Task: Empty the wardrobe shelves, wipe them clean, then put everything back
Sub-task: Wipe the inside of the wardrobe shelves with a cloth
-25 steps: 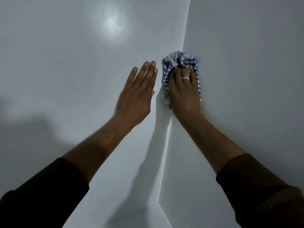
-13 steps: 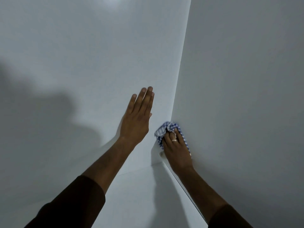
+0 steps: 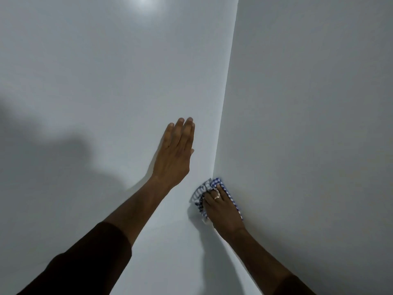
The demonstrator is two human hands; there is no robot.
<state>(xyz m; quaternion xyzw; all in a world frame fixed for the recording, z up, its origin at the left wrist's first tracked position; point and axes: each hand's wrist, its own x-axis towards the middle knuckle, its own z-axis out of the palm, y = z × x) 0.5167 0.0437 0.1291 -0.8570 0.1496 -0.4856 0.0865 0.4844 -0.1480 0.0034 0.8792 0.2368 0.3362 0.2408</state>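
The right hand (image 3: 223,206) presses the crumpled blue-checked cloth (image 3: 201,193) into the white panels' corner seam (image 3: 225,116), fingers curled on it. The seam runs up, far from it. The left hand (image 3: 175,155) lies flat, fingers straight.

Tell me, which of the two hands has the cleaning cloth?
The right hand, the one wearing a ring, presses the blue checked cloth against the right panel near the corner. The left hand lies flat and bare on the back panel.
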